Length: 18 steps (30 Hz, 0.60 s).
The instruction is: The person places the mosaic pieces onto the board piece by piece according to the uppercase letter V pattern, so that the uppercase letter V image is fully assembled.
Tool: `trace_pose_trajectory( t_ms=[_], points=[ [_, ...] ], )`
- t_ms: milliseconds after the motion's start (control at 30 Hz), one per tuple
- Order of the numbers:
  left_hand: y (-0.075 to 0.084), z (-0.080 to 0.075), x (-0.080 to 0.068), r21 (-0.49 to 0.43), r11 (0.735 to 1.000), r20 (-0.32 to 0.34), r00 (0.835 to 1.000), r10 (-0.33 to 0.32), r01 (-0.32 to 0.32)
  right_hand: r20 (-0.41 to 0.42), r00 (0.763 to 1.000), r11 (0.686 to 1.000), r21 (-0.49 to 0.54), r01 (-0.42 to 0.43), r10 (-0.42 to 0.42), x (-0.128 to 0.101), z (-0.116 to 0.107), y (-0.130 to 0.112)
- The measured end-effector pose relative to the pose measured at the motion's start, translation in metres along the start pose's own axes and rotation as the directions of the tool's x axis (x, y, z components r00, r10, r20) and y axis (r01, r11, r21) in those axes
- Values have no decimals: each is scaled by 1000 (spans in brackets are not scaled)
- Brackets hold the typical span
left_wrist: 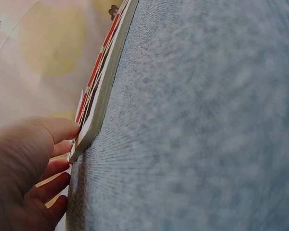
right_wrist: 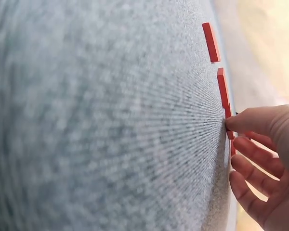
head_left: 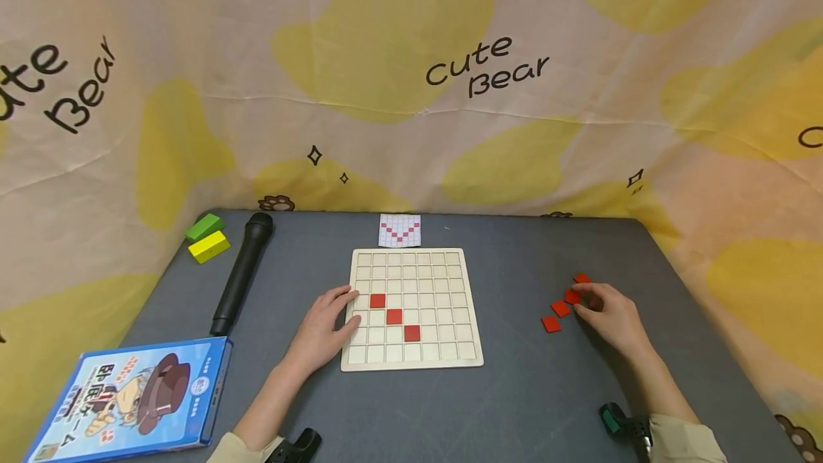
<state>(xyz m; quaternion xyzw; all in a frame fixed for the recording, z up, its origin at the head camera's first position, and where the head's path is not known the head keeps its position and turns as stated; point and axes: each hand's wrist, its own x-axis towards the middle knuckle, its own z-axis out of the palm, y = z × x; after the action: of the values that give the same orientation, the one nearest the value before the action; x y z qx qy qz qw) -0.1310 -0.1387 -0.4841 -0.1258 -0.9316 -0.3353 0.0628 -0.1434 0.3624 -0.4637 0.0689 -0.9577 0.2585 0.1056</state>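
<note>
A cream grid board (head_left: 474,356) lies on the table, with 3 red square tiles (head_left: 394,316) set diagonally in its cells. My left hand (head_left: 323,331) rests at the board's left edge, fingertips and thumb on its rim. In the left wrist view, the thumb of that hand (left_wrist: 26,154) touches the board's side (left_wrist: 98,113). On the right, several loose red tiles (head_left: 551,324) lie in a slanting row. My right hand (head_left: 611,316) pinches one red tile (head_left: 571,296) between thumb and index finger, at table level. Its other fingers are loosely bent in the right wrist view.
A small pattern card (head_left: 400,230) with a red V of squares lies behind the board. To the left are a black microphone (head_left: 243,274), a green block (head_left: 204,227), a yellow block (head_left: 208,247) and a blue picture box (head_left: 135,402). A printed cloth (head_left: 411,106) hangs behind the table.
</note>
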Motion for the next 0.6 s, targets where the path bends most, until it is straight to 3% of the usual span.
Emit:
trace_pose_trajectory(
  t_ms=[333, 600],
  points=[
    [-2, 1, 0, 1, 1000, -7, 1000, 10, -10, 0, 1000, 1000, 0, -17, 17, 5, 4, -8],
    [-2, 1, 0, -9, 1000, -11, 1000, 18, -18, 16, 1000, 998, 63, 7, -8, 18, 18, -36]
  ],
)
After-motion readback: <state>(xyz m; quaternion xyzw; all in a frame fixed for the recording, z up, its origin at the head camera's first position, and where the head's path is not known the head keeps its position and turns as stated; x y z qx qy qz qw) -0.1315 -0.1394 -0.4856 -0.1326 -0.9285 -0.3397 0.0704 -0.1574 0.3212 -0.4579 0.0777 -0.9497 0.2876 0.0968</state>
